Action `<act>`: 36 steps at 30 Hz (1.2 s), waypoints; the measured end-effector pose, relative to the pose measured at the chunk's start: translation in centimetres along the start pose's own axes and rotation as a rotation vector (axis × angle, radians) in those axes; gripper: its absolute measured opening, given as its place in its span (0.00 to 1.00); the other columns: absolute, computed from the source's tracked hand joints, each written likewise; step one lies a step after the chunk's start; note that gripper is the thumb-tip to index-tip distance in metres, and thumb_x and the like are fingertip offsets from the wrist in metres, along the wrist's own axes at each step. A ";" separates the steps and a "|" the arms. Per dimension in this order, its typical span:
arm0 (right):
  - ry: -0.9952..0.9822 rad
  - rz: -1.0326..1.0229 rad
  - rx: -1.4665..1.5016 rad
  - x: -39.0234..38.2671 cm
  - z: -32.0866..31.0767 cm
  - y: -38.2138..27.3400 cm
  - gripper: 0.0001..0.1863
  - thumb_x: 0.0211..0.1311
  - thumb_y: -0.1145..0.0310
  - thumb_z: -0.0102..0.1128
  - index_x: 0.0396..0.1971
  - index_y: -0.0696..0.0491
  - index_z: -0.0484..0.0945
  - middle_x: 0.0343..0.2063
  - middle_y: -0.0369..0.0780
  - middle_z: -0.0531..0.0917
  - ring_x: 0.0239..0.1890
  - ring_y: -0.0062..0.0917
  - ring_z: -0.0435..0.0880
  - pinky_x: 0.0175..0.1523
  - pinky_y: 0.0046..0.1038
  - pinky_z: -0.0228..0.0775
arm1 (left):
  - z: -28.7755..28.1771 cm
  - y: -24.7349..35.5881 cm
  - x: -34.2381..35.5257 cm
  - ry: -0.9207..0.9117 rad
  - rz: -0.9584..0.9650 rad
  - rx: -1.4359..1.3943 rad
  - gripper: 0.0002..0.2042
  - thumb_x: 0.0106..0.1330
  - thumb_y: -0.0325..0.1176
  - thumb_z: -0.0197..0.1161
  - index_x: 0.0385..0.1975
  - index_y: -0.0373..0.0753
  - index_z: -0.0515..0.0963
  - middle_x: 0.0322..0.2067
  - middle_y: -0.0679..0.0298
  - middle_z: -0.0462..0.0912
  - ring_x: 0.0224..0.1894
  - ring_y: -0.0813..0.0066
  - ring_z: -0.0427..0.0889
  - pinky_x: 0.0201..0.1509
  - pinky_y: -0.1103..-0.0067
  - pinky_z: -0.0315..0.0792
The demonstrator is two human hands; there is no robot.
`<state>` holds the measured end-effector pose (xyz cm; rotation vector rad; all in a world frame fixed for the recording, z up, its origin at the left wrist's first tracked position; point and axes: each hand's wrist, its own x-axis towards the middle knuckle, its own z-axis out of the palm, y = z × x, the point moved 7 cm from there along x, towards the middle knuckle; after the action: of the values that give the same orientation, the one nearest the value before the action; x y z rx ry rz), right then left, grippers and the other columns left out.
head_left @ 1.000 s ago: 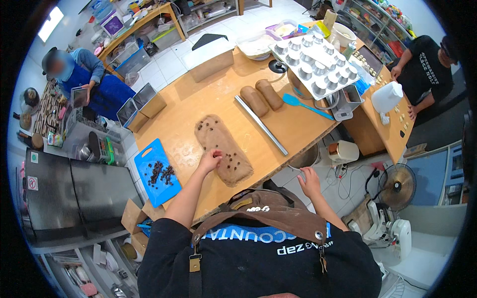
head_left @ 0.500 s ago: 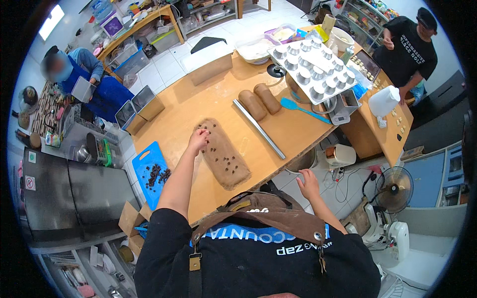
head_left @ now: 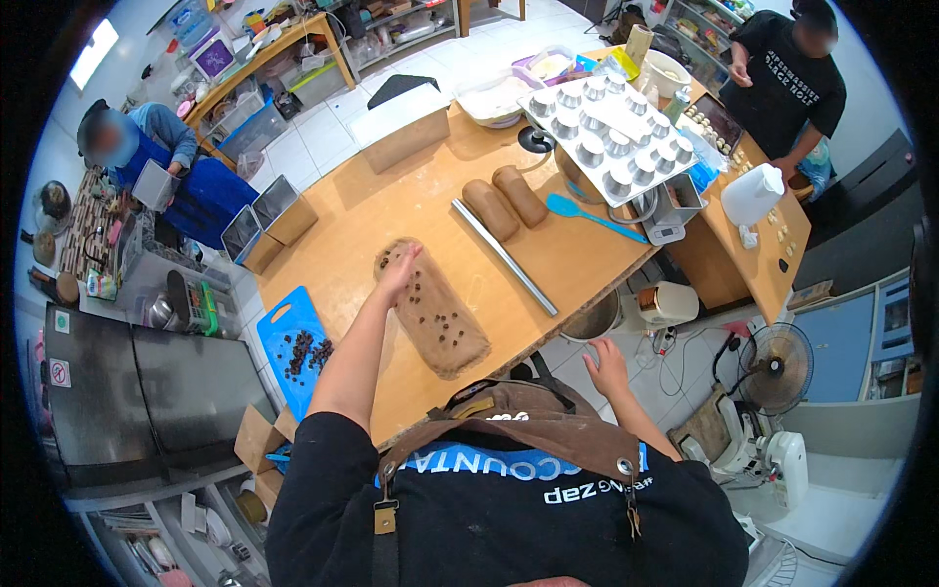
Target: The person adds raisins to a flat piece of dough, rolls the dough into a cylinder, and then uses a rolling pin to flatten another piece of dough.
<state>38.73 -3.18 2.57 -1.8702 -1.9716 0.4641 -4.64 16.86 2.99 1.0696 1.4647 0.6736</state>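
A flat, long sheet of brown dough [head_left: 445, 313] lies on the wooden table, dotted with small dark pieces that look like raisins or chocolate chips. Over its far end is my left hand [head_left: 398, 274], fingers drawn together; what they hold, if anything, is hidden. To the left, a blue cutting board [head_left: 292, 318] carries a pile of the same dark pieces [head_left: 305, 354]. My right hand [head_left: 608, 368] hangs off the table's near edge, fingers apart and holding nothing. Right of the dough lies a metal tube [head_left: 504, 257], used by neither hand.
Two rolled dough loaves [head_left: 490, 209], a blue spatula [head_left: 592, 217] and a tray of metal cups [head_left: 616, 132] sit at the far right. Metal loaf tins [head_left: 279, 207] stand at the left edge. One person works at far left, another at far right. A fan [head_left: 775, 367] stands right.
My left hand has shifted slightly over the dough's far end, its fingers now toward the right. More dark pieces show by the far left edge. My right hand stays nearly still.
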 end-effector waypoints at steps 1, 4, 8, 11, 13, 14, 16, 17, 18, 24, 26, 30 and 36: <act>0.013 -0.021 -0.002 0.2 -0.2 -0.4 0.18 0.56 0.64 0.62 0.45 0.53 0.74 0.46 0.45 0.75 0.49 0.42 0.74 0.53 0.39 0.67 | -0.5 -0.6 0.1 0.010 0.000 -0.001 0.31 0.72 0.55 0.39 0.63 0.33 0.63 0.66 0.56 0.61 0.70 0.67 0.56 0.70 0.70 0.52; -0.021 -0.022 0.018 1.0 -0.3 -1.3 0.18 0.56 0.64 0.62 0.45 0.53 0.73 0.46 0.45 0.75 0.49 0.42 0.74 0.54 0.39 0.67 | -2.7 -2.6 0.6 0.076 0.177 0.171 0.35 0.70 0.58 0.40 0.67 0.35 0.55 0.70 0.57 0.51 0.73 0.63 0.46 0.73 0.61 0.44; -0.021 0.018 0.015 0.5 -0.5 -0.4 0.18 0.56 0.64 0.62 0.45 0.54 0.73 0.46 0.45 0.75 0.50 0.42 0.74 0.54 0.38 0.66 | -1.9 -5.0 -2.3 0.135 0.200 1.077 0.39 0.68 0.61 0.42 0.70 0.38 0.46 0.72 0.59 0.43 0.74 0.58 0.40 0.73 0.56 0.35; -0.022 0.024 0.019 -0.4 -0.5 0.6 0.18 0.56 0.64 0.62 0.45 0.54 0.73 0.45 0.45 0.75 0.49 0.42 0.74 0.54 0.38 0.66 | -1.5 -5.6 -4.1 0.080 0.154 1.176 0.41 0.67 0.61 0.43 0.71 0.39 0.43 0.72 0.59 0.41 0.74 0.58 0.38 0.73 0.55 0.32; -0.014 0.013 0.014 -0.6 -0.5 0.9 0.18 0.56 0.64 0.62 0.45 0.54 0.73 0.45 0.44 0.75 0.49 0.42 0.74 0.54 0.38 0.66 | -2.5 -5.9 -4.2 0.138 0.096 1.159 0.41 0.67 0.61 0.43 0.71 0.39 0.43 0.72 0.60 0.40 0.74 0.58 0.37 0.73 0.55 0.32; -0.018 0.008 0.014 -0.6 -0.6 0.9 0.18 0.56 0.64 0.62 0.45 0.54 0.73 0.45 0.44 0.75 0.49 0.42 0.74 0.54 0.38 0.66 | -3.5 -6.0 -4.2 0.209 0.092 1.138 0.41 0.66 0.62 0.43 0.71 0.39 0.42 0.73 0.60 0.39 0.74 0.59 0.37 0.73 0.54 0.31; -0.021 0.002 0.013 -0.5 -0.8 0.8 0.18 0.56 0.64 0.62 0.46 0.54 0.73 0.45 0.44 0.75 0.49 0.42 0.74 0.54 0.38 0.66 | -4.6 -6.0 -3.6 0.283 0.085 1.112 0.42 0.66 0.63 0.43 0.71 0.39 0.42 0.73 0.61 0.39 0.74 0.59 0.36 0.73 0.54 0.31; -0.023 -0.004 0.012 -0.4 -0.9 0.8 0.18 0.56 0.64 0.62 0.46 0.54 0.73 0.45 0.44 0.75 0.49 0.42 0.74 0.54 0.38 0.66 | -5.3 -6.1 -2.9 0.318 0.019 1.110 0.42 0.66 0.63 0.43 0.71 0.39 0.43 0.73 0.61 0.39 0.74 0.59 0.36 0.73 0.54 0.31; -0.029 -0.006 0.008 -0.2 -1.0 0.7 0.18 0.56 0.64 0.62 0.46 0.53 0.73 0.45 0.44 0.75 0.49 0.42 0.74 0.54 0.38 0.66 | -6.0 -6.2 -2.4 0.352 -0.047 1.108 0.42 0.65 0.63 0.43 0.71 0.39 0.43 0.73 0.62 0.39 0.74 0.60 0.35 0.73 0.54 0.31; -0.019 0.019 0.002 0.3 -1.6 1.3 0.19 0.56 0.64 0.62 0.46 0.53 0.73 0.46 0.44 0.75 0.50 0.42 0.74 0.54 0.38 0.66 | -4.8 -5.0 -1.2 0.248 -0.062 1.123 0.41 0.65 0.64 0.43 0.70 0.41 0.47 0.73 0.63 0.41 0.74 0.60 0.37 0.73 0.54 0.32; -0.013 0.027 0.007 0.4 -1.6 1.4 0.19 0.56 0.64 0.62 0.46 0.53 0.73 0.46 0.44 0.75 0.50 0.42 0.74 0.54 0.38 0.66 | -4.8 -5.6 -2.1 0.299 -0.022 1.189 0.40 0.65 0.64 0.43 0.70 0.42 0.48 0.72 0.63 0.42 0.74 0.60 0.38 0.73 0.53 0.33; -0.026 0.034 0.009 -0.1 -1.0 1.9 0.18 0.56 0.64 0.62 0.46 0.53 0.73 0.46 0.44 0.75 0.49 0.42 0.74 0.53 0.38 0.67 | -4.1 -5.8 -4.2 0.375 0.118 1.218 0.40 0.64 0.62 0.46 0.70 0.44 0.49 0.72 0.63 0.45 0.74 0.61 0.40 0.72 0.53 0.34; -0.052 0.017 -0.008 0.2 -0.2 1.7 0.18 0.56 0.64 0.62 0.46 0.53 0.73 0.46 0.44 0.75 0.49 0.42 0.74 0.53 0.39 0.68 | -3.2 -5.7 -4.7 0.328 0.143 1.192 0.39 0.64 0.61 0.48 0.70 0.44 0.51 0.72 0.63 0.46 0.74 0.64 0.41 0.72 0.53 0.35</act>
<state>40.30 -2.85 1.90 -1.8994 -1.9948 0.5160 -9.43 10.78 0.70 2.0326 2.1485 -0.0218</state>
